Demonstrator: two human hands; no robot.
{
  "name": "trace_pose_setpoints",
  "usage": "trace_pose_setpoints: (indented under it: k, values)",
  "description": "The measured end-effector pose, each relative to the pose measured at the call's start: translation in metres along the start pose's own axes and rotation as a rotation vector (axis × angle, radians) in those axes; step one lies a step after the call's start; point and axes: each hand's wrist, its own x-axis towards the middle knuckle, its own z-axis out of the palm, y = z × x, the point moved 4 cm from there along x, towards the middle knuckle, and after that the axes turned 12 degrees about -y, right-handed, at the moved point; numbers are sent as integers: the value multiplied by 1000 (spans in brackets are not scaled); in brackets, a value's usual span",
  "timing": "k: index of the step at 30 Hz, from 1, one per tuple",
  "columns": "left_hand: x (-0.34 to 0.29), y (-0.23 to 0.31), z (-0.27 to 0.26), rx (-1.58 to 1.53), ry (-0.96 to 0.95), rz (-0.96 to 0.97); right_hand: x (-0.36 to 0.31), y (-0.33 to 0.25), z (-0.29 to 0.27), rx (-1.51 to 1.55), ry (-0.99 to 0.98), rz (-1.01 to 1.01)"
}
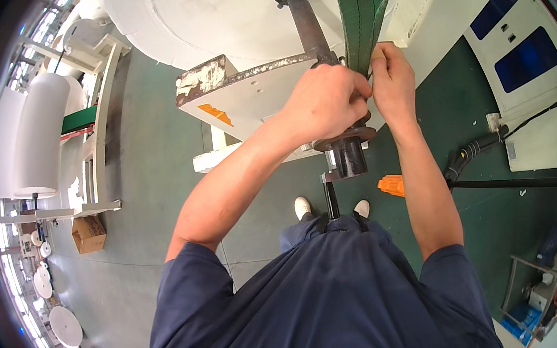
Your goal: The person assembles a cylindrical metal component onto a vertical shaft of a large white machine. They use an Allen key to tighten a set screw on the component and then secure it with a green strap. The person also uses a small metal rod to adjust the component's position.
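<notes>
The green webbing strap (363, 11) hangs down from twelve o'clock at the top of the view, its lower end reaching the dark steel shaft (310, 26) that runs through the big white roll (209, 13). Both hands meet at that lower end. The left hand (325, 102) is closed in a fist around the strap where it loops at the shaft, knuckles up, fingers wrapped tight on the webbing. The right hand (391, 79), just beside it at three o'clock, pinches the strap's edge between thumb and fingers, clamped together on the fabric.

To seat the loop well, I judge it should lie flat and untwisted on the shaft, close against the roll's end, with the right hand feeding slack while the left guides it snug. Fingers are best kept out from under the webbing where it bears on steel.

Below the hands, at six o'clock, the shaft's black end collar (347, 150) juts out beside the chipped white support arm (243, 87). An orange object (391, 185) lies on the green floor (150, 166) near the person's white shoes (302, 206).
</notes>
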Motion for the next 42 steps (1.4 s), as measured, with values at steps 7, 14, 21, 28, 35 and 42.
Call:
trace_pose_setpoints:
  k: [7,14,21,28,35,42]
  values:
    - [-4,-1,-9,574,-165,422,-17,31,8,649,-288,391]
    - [-4,3,-12,1133,-54,755,-25,-8,-14,355,-158,120]
    - [-7,-6,-7,1096,107,929,17,-63,-22,140,-324,3]
    - [-7,6,-17,1164,43,984,13,-18,-99,168,311,170]
    - [-25,-30,-15,1042,-82,704,-34,-7,-141,-39,286,217]
    - [-59,-44,-25,191,92,228,-60,-35,-142,-915,36,335]
